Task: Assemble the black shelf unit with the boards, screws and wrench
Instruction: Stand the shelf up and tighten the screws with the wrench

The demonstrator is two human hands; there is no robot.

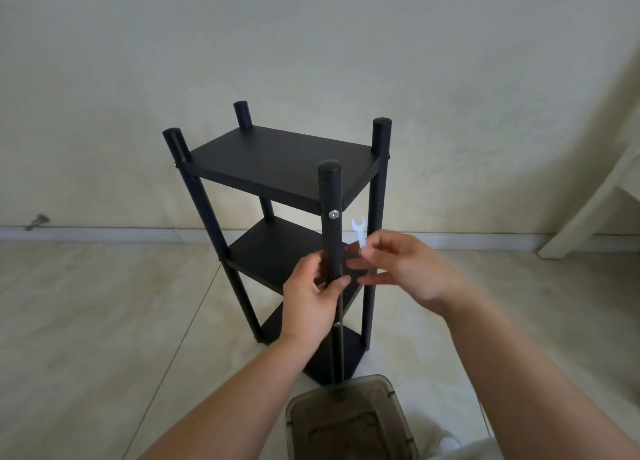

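1. the black shelf unit point(277, 168) stands upright on the tiled floor point(104, 321) in front of you, close to the pale wall point(311, 44), with three boards fixed between four round posts.
2. your left hand point(308, 303) grips the nearest post point(330, 224) about level with the middle board point(277, 251), fingers and thumb curled round it.
3. your right hand point(405, 269) is just right of that post and pinches a small white wrench point(359, 232) by its lower end, so the open head points up; the other fingers are loosely spread.
4. a silver screw point(334, 214) shows in the near post at the top board point(280, 158), just left of the wrench head and above both hands.
5. another screw point(336, 325) sits lower on the same post, by the bottom board point(346, 352).
6. a brownish clear plastic box point(346, 421) rests on the floor below your arms, touching the unit's base in this view.
7. a pale wooden frame point(588, 210) leans in at the right edge.
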